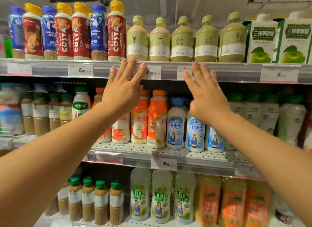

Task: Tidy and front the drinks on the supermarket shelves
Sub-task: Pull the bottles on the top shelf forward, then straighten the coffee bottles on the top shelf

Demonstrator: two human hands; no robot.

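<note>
From the head camera, both hands were raised toward the top shelf, open and empty. The left hand had its fingers spread, tips at the shelf edge just under the beige tea bottle. The right hand was also flat and spread, its fingertips over a price tag below the green tea bottles. Neither grip had hold of anything.

The 5 squat tea bottles stood in a row at the front of the top shelf, between the red coffee bottles and the apple juice cartons. They looked full, so probably fairly heavy for their size, with stiff plastic walls and smooth label sleeves that could slip. The wide belly would be the safest place to take hold; the narrow neck under the cap would give less control. On the middle shelf, the orange bottles stood slightly turned and might need facing too.
</note>
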